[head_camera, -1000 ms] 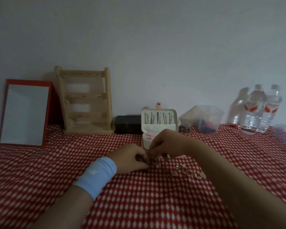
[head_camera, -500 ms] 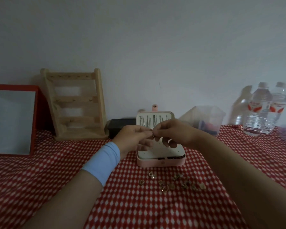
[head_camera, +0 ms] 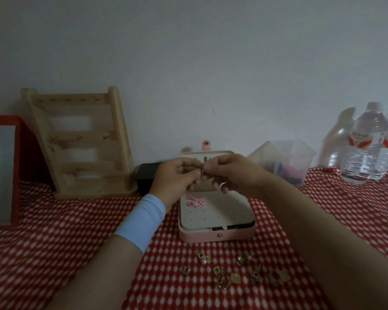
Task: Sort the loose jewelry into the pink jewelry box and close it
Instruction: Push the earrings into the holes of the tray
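A second ago your hands were down on the tabletop [head_camera: 76, 242] among the loose jewelry [head_camera: 233, 272]; now your left hand [head_camera: 177, 175] and right hand [head_camera: 231, 173] are both up over the pink jewelry box [head_camera: 215, 236], with one small gold piece [head_camera: 203, 171] lifted out of the scatter. Your fingers [head_camera: 211, 167] on both hands are pinched together on that piece from either side, and it hangs in the air above the back of the box, in front of the raised lid [head_camera: 211, 155]. It is too small to say what kind of piece it is, or whether you are working a clasp or a backing. The box stands open just behind the scatter, its white dotted panel [head_camera: 217, 213] showing, with a pink flower [head_camera: 196, 202] lying on the panel's far left corner. So one piece looks to be on its way in, but it has not been set down yet, and about eight gold bits are left on the cloth in front of the box. You are early in the sorting, I would say, and closing the lid is a long way off.
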`<state>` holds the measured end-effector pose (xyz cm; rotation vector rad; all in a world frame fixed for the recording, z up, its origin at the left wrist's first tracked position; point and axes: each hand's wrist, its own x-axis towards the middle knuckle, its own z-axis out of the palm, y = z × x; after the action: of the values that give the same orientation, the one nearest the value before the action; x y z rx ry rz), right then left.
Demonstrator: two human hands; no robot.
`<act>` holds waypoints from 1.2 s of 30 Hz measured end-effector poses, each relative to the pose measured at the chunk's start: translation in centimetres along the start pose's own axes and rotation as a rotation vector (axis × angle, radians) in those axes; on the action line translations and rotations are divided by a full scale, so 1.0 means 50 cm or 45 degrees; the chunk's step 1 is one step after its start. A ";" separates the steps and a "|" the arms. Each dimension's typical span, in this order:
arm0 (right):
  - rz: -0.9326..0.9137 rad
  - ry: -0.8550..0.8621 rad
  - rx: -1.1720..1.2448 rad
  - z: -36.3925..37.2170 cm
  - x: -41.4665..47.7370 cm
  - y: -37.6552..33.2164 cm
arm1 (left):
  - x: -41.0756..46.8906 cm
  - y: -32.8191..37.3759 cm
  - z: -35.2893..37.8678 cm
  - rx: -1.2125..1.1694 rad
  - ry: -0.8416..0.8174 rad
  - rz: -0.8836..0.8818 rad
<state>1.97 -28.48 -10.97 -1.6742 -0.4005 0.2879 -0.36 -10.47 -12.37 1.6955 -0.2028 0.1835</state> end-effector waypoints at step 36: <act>-0.020 0.193 -0.169 0.024 0.007 -0.011 | 0.024 -0.026 -0.012 0.048 0.066 0.061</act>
<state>1.75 -27.18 -10.60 -1.8088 -0.3250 0.1240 1.11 -9.74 -13.27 1.7225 -0.2022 0.2679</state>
